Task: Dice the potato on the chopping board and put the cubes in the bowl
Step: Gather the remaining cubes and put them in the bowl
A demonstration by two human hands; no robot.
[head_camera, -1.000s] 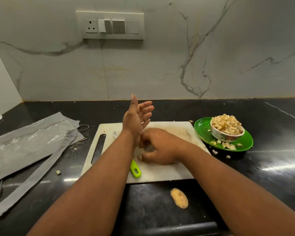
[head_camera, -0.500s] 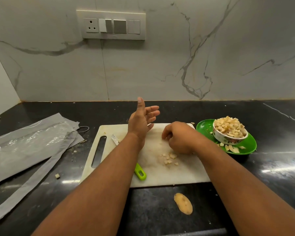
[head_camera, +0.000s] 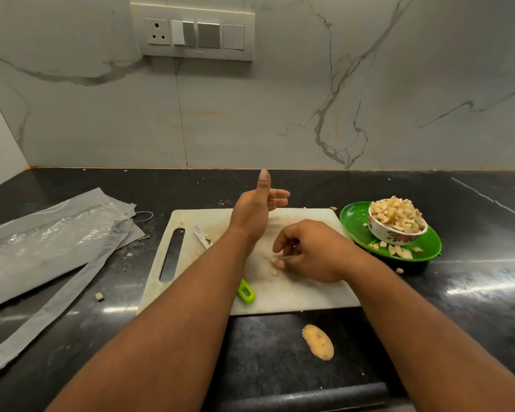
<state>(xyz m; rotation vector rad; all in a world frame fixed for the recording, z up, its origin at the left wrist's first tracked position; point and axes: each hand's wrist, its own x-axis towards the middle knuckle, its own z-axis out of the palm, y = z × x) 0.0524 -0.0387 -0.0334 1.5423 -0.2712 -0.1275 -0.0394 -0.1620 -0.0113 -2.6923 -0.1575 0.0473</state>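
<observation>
White chopping board point(head_camera: 304, 295) sits square on the black counter point(head_camera: 473, 292), and both hands are over it. The left hand point(head_camera: 254, 214) is raised on edge above the board's far half, thumb pointing up, fingers loosely spread and grasping nothing. The right hand point(head_camera: 309, 252) is down low on the board, fingers curled and gathering at a little cluster of potato cubes point(head_camera: 275, 264); fingertips are touching them, though whether any are truly pinched I cannot tell. A knife point(head_camera: 202, 237) lies on the board under the left forearm, blade showing toward the slot handle, green handle end point(head_camera: 246, 292) poking out near the front edge. Off to the right, just beside the board, the bowl point(head_camera: 396, 233) is heaped with diced potato point(head_camera: 396, 214) and stands on a green plate point(head_camera: 357, 224), where a few cubes have spilled. One potato slice point(head_camera: 318, 341) lies on the counter in front of the board. Grey plastic packaging point(head_camera: 51, 236) lies at the left, with a stray cube point(head_camera: 99, 296) near it.
</observation>
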